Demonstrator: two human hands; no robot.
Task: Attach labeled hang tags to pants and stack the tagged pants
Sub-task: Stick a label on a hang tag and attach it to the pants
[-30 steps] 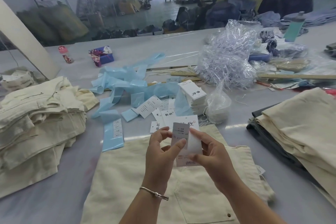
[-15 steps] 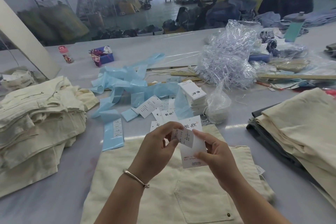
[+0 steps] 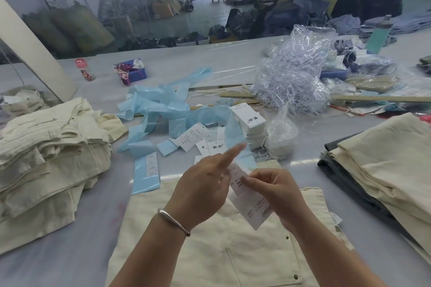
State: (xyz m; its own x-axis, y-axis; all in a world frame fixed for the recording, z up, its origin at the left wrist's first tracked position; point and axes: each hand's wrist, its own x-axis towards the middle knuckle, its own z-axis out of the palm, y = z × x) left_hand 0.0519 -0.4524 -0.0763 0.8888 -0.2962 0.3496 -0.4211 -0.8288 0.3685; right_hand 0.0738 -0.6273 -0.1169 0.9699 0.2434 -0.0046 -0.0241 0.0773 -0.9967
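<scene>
A cream pair of pants (image 3: 245,254) lies flat on the table right below my hands. Above it my right hand (image 3: 277,193) pinches a white hang tag (image 3: 254,207) with a printed label on its upper end. My left hand (image 3: 203,191) is just left of the tag, its forefinger stretched out up and to the right over the tag's top; the other fingers are blurred. A stack of white hang tags (image 3: 249,123) and loose tags (image 3: 193,136) lie beyond my hands.
Cream pants are piled at the left (image 3: 46,154) and stacked at the right (image 3: 387,170) over a dark garment. Blue backing strips (image 3: 161,109), a heap of clear plastic (image 3: 293,81), a bag of strings (image 3: 279,137) and wooden rulers (image 3: 377,99) litter the grey table.
My left hand has let go of the label and swung its forefinger out over the tag's top. The tag has tilted and dropped slightly in my right hand.
</scene>
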